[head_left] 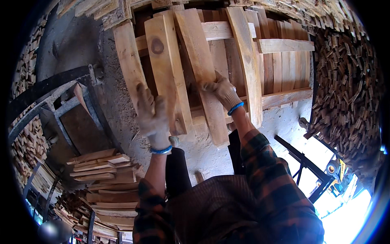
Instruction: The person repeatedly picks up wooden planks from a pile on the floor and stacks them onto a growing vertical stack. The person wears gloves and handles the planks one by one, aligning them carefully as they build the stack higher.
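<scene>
My left hand (153, 115), in a dusty work glove with a blue cuff, grips the near end of a pale wooden plank with a dark knot (164, 65). My right hand (222, 92), gloved the same way, holds the edge of a neighbouring wooden plank (199, 61) that slants up and to the left. Both planks lie on a stack of long boards (280, 69) in front of me. A third loose plank (129, 61) lies just left of my left hand.
A dense wall of stacked short wood pieces (349, 89) fills the right side. A pile of short boards (107, 175) lies low on the left beside a dark metal frame (61, 105). Black metal bars (302, 162) stand at the lower right over the dusty floor (203, 150).
</scene>
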### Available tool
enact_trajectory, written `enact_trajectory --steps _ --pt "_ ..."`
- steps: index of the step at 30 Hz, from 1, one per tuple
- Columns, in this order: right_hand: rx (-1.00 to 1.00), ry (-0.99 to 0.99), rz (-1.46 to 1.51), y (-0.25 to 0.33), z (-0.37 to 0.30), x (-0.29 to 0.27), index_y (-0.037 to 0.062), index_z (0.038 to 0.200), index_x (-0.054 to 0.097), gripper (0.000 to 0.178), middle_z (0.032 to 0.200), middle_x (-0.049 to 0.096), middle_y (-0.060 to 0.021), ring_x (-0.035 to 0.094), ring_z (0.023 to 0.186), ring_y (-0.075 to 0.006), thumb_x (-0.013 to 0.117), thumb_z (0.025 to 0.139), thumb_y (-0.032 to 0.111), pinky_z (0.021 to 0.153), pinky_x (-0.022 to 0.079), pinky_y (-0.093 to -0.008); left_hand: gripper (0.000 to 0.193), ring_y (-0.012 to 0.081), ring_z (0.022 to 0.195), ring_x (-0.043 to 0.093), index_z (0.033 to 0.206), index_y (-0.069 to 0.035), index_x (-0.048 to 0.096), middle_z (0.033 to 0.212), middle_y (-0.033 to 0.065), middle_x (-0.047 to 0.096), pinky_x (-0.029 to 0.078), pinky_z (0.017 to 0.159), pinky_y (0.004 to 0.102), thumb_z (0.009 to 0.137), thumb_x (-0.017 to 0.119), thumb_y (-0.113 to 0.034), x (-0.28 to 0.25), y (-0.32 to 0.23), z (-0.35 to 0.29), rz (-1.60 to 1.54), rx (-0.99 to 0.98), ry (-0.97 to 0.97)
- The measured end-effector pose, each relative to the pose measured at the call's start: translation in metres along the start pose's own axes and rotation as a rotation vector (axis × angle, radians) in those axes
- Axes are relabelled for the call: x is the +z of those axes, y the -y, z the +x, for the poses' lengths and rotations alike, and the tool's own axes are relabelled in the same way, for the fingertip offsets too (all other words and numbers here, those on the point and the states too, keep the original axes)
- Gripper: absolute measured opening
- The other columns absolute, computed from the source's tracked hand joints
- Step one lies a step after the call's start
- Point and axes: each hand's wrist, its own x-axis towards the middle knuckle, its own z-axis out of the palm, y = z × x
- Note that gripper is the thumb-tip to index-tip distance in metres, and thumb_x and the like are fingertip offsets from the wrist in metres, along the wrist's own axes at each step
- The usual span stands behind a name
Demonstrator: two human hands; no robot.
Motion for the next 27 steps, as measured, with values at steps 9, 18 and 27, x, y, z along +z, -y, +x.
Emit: enact_trajectory --steps 9,18,27 --pt "-0.011 0.027 0.599 0.003 -0.018 -0.032 0.0006 0.138 0.045 0.074 0.113 0.065 -0.0131 0.062 0.097 -0.0174 0.079 0.076 0.024 0.087 0.048 -0.0282 0.045 0.025 0.081 0.066 0.114 0.006 0.054 0.092 0.0184 0.068 0.052 0.074 0.034 0.078 0.069 -0.016 0.062 -0.011 0.035 0.381 -0.311 0.02" --pt "-0.083 -0.019 0.172 0.034 -0.003 0.001 0.0007 0.145 0.031 0.101 0.12 0.06 -0.0225 0.06 0.109 -0.03 0.08 0.07 0.048 0.092 0.048 -0.0356 0.033 0.0176 0.085 0.058 0.109 0.004 0.06 0.1 0.0089 0.063 0.048 0.078 0.0261 0.079 0.068 -0.009 0.039 -0.038 0.023 -0.501 -0.498 -0.024" --pt "-0.096 -0.154 -0.629 0.069 -0.031 0.029 0.0077 0.152 0.007 0.115 0.122 0.047 -0.0311 0.058 0.097 -0.0392 0.08 0.068 0.037 0.079 0.053 -0.0461 0.052 0.024 0.09 0.061 0.131 0.004 0.049 0.11 0.0115 0.065 0.047 0.082 0.0346 0.089 0.06 -0.025 0.058 0.014 0.016 0.187 -0.483 0.191"
